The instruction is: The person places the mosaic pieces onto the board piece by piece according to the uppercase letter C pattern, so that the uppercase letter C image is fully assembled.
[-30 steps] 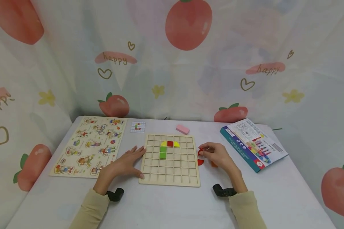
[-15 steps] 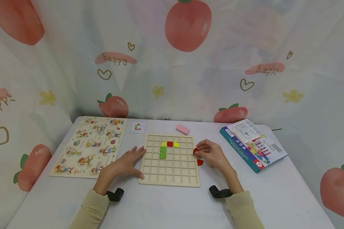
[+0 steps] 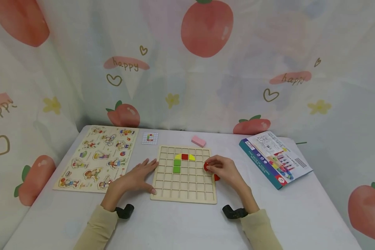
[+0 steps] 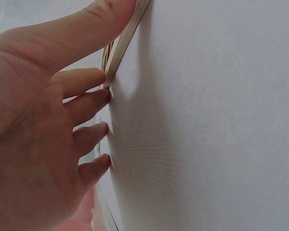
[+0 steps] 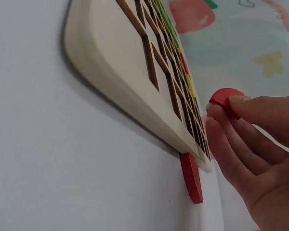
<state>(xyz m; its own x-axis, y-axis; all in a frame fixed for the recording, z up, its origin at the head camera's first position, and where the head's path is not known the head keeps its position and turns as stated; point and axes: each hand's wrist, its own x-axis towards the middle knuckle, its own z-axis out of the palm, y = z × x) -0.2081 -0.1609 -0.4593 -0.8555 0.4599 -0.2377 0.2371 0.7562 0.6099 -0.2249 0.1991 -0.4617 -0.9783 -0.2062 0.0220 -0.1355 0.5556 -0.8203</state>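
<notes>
A square wooden grid board (image 3: pixel 187 187) lies mid-table. Set in its upper cells are two green squares (image 3: pixel 176 166), a red square (image 3: pixel 185 157) and two yellow curved-edge pieces (image 3: pixel 192 157). My left hand (image 3: pixel 134 178) rests at the board's left edge, fingers spread, thumb by the near left corner. Over the board's right side, my right hand (image 3: pixel 223 169) pinches a red curved-edge piece (image 5: pixel 225 99) between thumb and fingertips. A second red curved-edge piece (image 5: pixel 191 178) is on the table against the board's right edge, partly hidden by the right hand in the head view.
Left of the board lies a puzzle board with cartoon figures (image 3: pixel 97 159). Behind it are a small pattern card (image 3: pixel 150 138) and a pink block (image 3: pixel 198 141). A flat teal-sided box (image 3: pixel 275 158) lies at the right. A printed curtain (image 3: pixel 187 86) closes off the back.
My right hand has moved left from beside the board to over its right columns, carrying the red curved-edge piece. The left hand stays at the board's left edge.
</notes>
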